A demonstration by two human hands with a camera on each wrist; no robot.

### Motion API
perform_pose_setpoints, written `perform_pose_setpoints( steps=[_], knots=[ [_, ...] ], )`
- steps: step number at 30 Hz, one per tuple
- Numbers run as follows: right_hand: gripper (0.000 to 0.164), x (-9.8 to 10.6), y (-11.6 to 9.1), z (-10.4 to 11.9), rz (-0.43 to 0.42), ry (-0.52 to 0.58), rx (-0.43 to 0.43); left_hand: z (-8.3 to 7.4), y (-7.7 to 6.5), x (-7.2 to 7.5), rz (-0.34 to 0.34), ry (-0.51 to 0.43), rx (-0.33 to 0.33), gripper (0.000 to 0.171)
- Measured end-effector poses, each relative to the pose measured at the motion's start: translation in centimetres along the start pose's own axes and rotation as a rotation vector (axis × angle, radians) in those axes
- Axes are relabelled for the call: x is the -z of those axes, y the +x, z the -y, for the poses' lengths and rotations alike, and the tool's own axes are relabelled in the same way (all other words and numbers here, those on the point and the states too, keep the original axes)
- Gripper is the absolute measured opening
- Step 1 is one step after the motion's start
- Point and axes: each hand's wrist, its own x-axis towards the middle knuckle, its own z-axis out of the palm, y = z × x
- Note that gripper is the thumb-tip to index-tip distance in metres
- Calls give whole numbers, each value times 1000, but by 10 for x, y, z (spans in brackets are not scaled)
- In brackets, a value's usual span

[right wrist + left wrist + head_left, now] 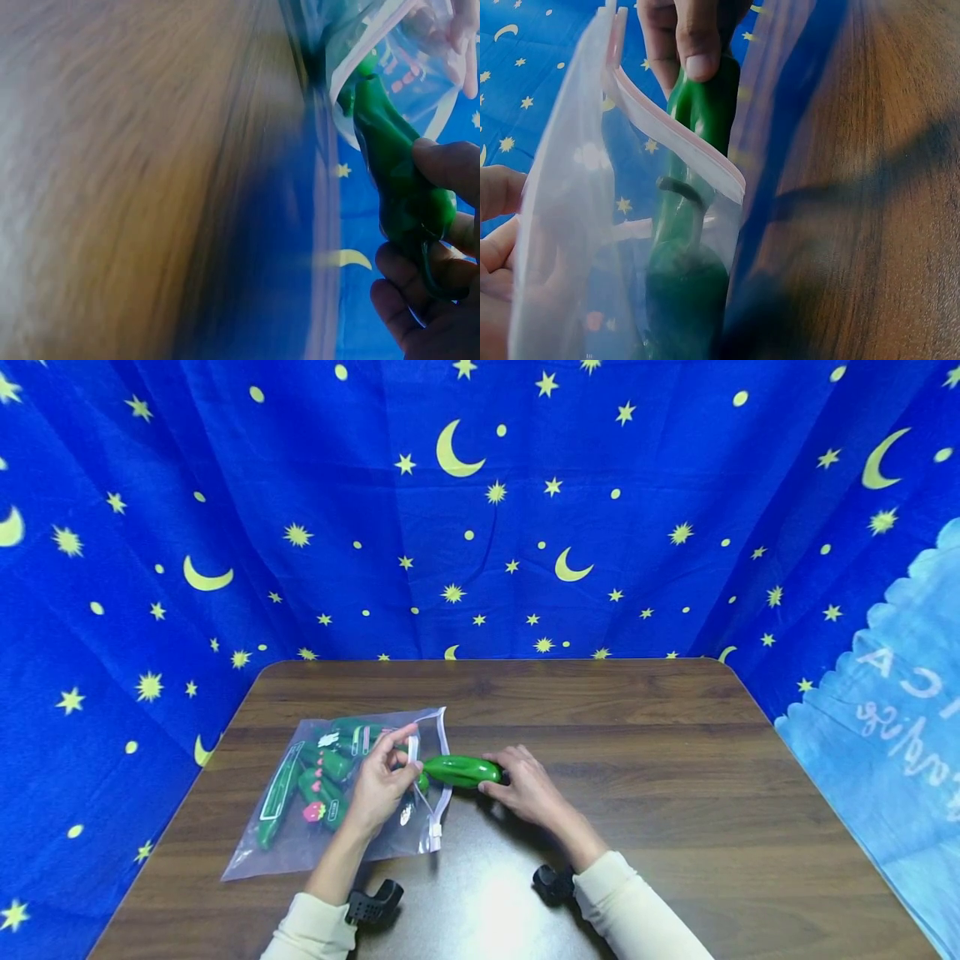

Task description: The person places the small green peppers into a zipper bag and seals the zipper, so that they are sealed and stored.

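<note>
A clear zip bag [255,860] lies on the left half of the table, its mouth toward the right. My left hand [378,789] pinches the upper layer at the mouth and lifts it. My right hand [528,787] grips a glossy green pepper [461,771] by its stem end, fingers and thumb on either side. The pepper's narrow tip points left into the bag's mouth; in the right wrist view the pepper [397,165] shows a curved stem by the fingers. Several green vegetables [277,802] lie inside the bag, one with a stem [682,189] near the opening.
A white zip slider [435,833] sits at the near corner of the bag's mouth. The brown wooden table [675,827] carries the bag. Behind it hangs a blue curtain [525,518] with moons and stars; a light blue cloth [900,693] hangs at the right.
</note>
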Motion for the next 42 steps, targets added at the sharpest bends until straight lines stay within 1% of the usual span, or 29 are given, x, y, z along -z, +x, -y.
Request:
perform_pose_setpoints(
  steps=[6, 9, 14, 21, 28, 33, 37, 42],
  knots=[
    [43, -4, 5, 5, -5, -1, 18, 0, -1, 1, 4, 0, 13, 58],
    [42, -7, 7, 6, -13, -23, 23, 0, -1, 1, 10, -8, 22, 58],
    [43, -12, 11, 8, -6, -71, 6, 0, 0, 1, 11, -2, 32, 57],
    [44, -19, 17, 13, -4, -69, 7, 1, 0, 1, 11, 18, 27, 58],
    [43, -28, 21, 14, -2, -112, 20, 2, 0, 0, 8, 28, 27, 58],
    [44, -32, 24, 15, -1, -122, 55, 2, 0, 0, 4, 21, 17, 57],
    [44, -34, 25, 17, -13, -144, 88, 1, 0, 0, 9, 9, 21, 57],
    [45, -37, 27, 19, -4, -181, 89, -1, 0, 0, 17, 1, 29, 57]
  ],
)
